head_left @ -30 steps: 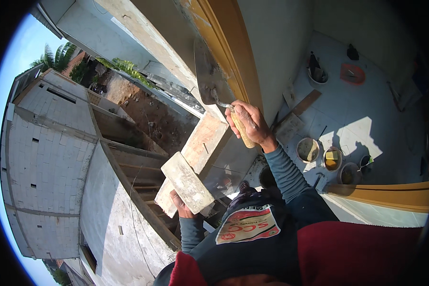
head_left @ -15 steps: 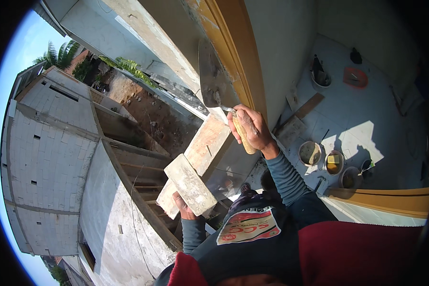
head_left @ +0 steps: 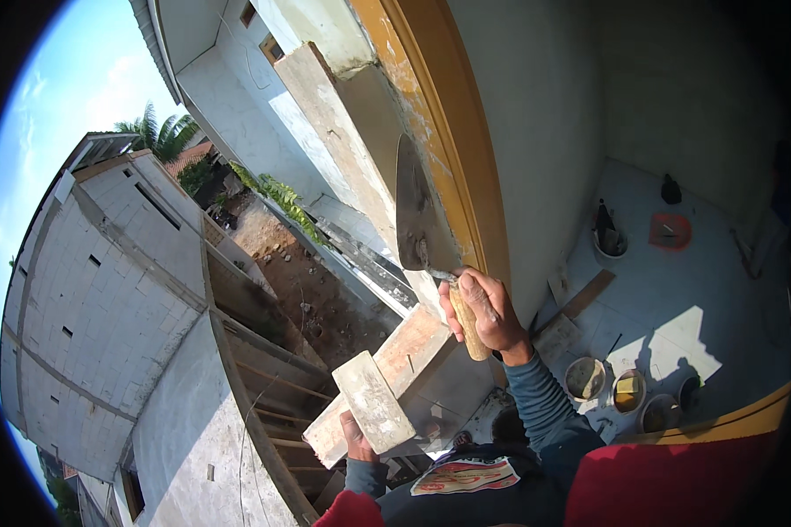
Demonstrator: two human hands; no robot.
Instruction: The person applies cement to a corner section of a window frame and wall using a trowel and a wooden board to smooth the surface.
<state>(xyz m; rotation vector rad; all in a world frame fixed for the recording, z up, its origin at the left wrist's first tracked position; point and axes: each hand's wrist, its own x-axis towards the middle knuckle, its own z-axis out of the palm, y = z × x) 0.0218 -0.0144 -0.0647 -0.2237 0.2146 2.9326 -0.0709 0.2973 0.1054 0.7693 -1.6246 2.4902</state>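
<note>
My right hand point(head_left: 482, 314) grips the wooden handle of a metal trowel point(head_left: 417, 211). Its long blade lies flat on, or very near, the narrow wall face beside a yellow-orange frame point(head_left: 446, 79) at upper middle. My left hand point(head_left: 357, 435) is closed under a pale, dirty rectangular board point(head_left: 373, 400); what exactly its fingers grip beneath is hidden. Behind the board runs a long plank point(head_left: 413, 342) with a nail on it, meeting an upright pale board point(head_left: 330, 132) along the wall edge.
At right lies a tiled floor point(head_left: 615, 334) with several buckets point(head_left: 628, 388), an orange-red tray point(head_left: 670, 230) and a loose plank point(head_left: 589, 294). Left and below are a drop to bare earth point(head_left: 299, 299), a block-walled building point(head_left: 105, 263) and open rafters point(head_left: 272, 386).
The view has tilted, so surroundings and both hands sit lower in the picture and more upper wall shows. The trowel stays along the same wall face; both grips look unchanged.
</note>
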